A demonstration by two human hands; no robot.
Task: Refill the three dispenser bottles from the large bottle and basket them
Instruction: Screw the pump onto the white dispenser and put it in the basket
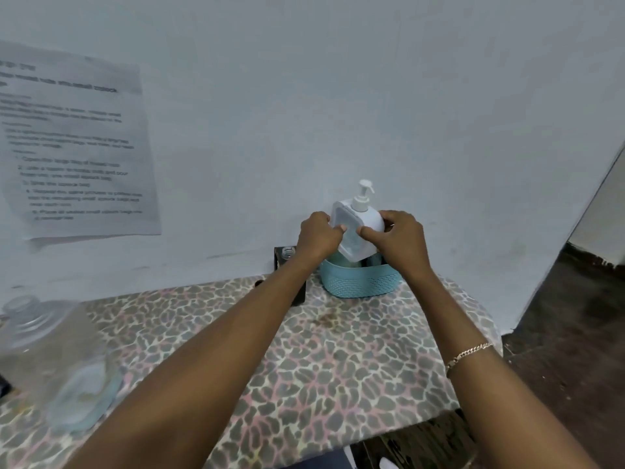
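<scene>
Leopard-print table (338, 360), frame centre: left hand (316, 236) and right hand (395, 240) grip white dispenser bottle (355, 228), pump uppermost, long axis tilted leftward, base inside blue basket (360, 280).

The foot of a white dispenser bottle (355, 231) lies out of sight behind the wall of a blue basket (358, 282), whose contents cannot be made out. The gripping left hand (318, 236) and right hand (395, 238) cover the bottle's sides. A dark box (299, 296) is largely hidden by the left forearm. The wall sheet (77, 147) is too blurred to read and cut by the left edge, as is the smeared large bottle (54, 360).
</scene>
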